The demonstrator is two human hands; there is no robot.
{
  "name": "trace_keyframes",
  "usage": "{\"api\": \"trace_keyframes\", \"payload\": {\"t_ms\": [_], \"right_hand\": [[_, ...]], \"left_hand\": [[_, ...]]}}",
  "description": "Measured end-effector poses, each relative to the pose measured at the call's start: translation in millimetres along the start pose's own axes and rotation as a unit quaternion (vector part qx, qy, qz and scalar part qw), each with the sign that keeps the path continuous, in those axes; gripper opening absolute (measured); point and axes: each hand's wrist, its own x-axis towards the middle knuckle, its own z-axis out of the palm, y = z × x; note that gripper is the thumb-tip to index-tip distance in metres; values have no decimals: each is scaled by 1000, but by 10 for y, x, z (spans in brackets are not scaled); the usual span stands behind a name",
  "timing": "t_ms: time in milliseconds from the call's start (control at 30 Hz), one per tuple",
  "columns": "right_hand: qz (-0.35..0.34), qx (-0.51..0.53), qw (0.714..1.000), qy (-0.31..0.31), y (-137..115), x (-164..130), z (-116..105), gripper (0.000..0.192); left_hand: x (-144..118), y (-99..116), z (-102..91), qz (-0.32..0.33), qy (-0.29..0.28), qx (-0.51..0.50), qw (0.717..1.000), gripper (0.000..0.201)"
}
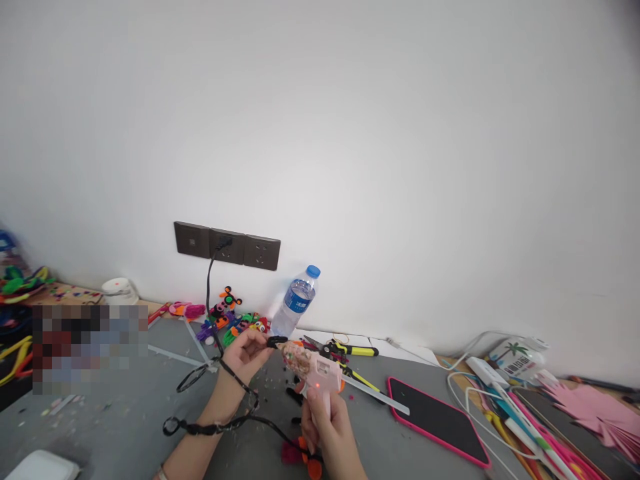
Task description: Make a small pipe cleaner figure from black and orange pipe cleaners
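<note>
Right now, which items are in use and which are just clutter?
In use: pink glue gun in right hand; small black piece pinched by left hand; black cord.

Lying about: water bottle, phone, scissors, pipe-cleaner figures.

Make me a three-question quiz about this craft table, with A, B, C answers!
1. Where does the water bottle stand?
A. against the wall, by the sockets
B. on the phone
C. in the left hand

2. What colour is the glue gun?
A. green
B. pink
C. black

3. What is the state of the phone screen?
A. showing a video
B. cracked in half
C. dark

Answers:
1 A: the bottle leans at the wall, just right of the wall sockets.
2 B: its body is pink, held in the right hand, while the left hand pinches a small black piece at its nozzle.
3 C: the pink-cased phone lies flat with a black screen.
</note>
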Motion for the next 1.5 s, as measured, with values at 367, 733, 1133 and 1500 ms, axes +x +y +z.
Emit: {"api": "trace_keyframes", "payload": {"t_ms": [367, 733, 1133, 1500], "right_hand": [[33, -9, 999, -2, -101, -13, 34, 69], [5, -9, 1000, 28, 83, 12, -12, 62], [24, -2, 999, 42, 38, 14, 0, 62], [11, -20, 999, 49, -14, 34, -15, 63]], "left_hand": [[-22, 78, 61, 10, 18, 25, 999, 31], [-43, 98, 52, 0, 39, 26, 999, 31], [-38, 131, 92, 19, 46, -8, 999, 31], [-43, 121, 78, 1, 70, -14, 997, 35]]}}
